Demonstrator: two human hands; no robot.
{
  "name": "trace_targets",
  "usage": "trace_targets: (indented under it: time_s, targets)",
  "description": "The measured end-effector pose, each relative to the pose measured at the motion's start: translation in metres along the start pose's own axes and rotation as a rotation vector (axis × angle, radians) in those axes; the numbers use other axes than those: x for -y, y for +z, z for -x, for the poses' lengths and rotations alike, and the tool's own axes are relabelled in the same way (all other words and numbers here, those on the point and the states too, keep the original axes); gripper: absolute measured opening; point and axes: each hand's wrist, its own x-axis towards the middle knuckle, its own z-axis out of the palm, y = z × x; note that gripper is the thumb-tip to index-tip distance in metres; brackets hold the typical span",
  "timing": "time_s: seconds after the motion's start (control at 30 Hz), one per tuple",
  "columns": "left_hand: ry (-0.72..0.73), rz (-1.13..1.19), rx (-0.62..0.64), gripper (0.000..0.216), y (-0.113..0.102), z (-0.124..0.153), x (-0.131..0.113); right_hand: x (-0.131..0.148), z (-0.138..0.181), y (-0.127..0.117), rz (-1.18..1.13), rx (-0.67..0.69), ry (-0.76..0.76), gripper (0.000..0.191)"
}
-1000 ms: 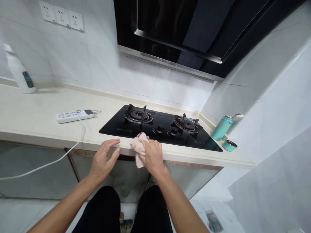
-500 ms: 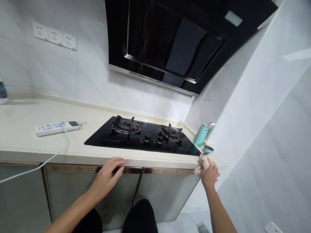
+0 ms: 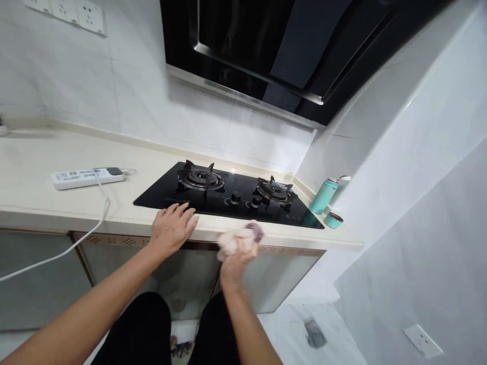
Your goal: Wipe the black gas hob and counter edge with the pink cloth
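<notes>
In my right hand (image 3: 235,267) is a bunched pale pink cloth (image 3: 233,240) with a darker purplish end. The cloth lies against the front edge of the cream countertop (image 3: 34,157), and some motion blur smears it. My left hand (image 3: 171,228) rests on the counter's front edge, fingers spread, the tips close to the front rim of the black gas stove (image 3: 171,198). Two burners with pan supports, the left burner (image 3: 203,178) and the right burner (image 3: 277,191), stand on the glass, with two knobs between them.
A teal bottle (image 3: 324,195) and its teal cup (image 3: 334,219) stand right of the stove. On the left lies a white power strip (image 3: 89,177), its cord (image 3: 76,251) hanging over the edge. A black range hood (image 3: 243,56) overhangs; cabinet doors (image 3: 38,279) are below.
My right hand has moved left along the counter edge with the cloth, from the right corner to the middle. My left hand has come up onto the edge. The camera view has shifted slightly.
</notes>
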Motion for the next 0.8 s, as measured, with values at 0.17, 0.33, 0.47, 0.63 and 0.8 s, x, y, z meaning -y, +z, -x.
trace_targets:
  time_s: [0.17,0.33,0.47,0.63,0.8]
  targets:
    - [0.010,0.077,0.070,0.049,-0.011,0.003,0.004,0.072,0.046,0.016,-0.411,0.623,-0.194,0.039]
    - [-0.018,0.156,0.087,0.045,-0.016,0.005,0.009,0.068,0.040,-0.027,-0.807,0.714,0.184,0.047]
    - [-0.053,0.261,0.088,0.044,-0.023,0.008,0.002,0.056,0.009,-0.064,-0.943,0.626,0.707,0.073]
    - [-0.067,0.669,0.140,0.043,-0.041,0.030,-0.031,0.064,-0.023,-0.092,-0.990,0.614,0.897,0.075]
    - [-0.179,0.912,0.476,0.086,-0.052,0.050,-0.047,0.072,-0.027,-0.101,-1.010,0.792,0.913,0.069]
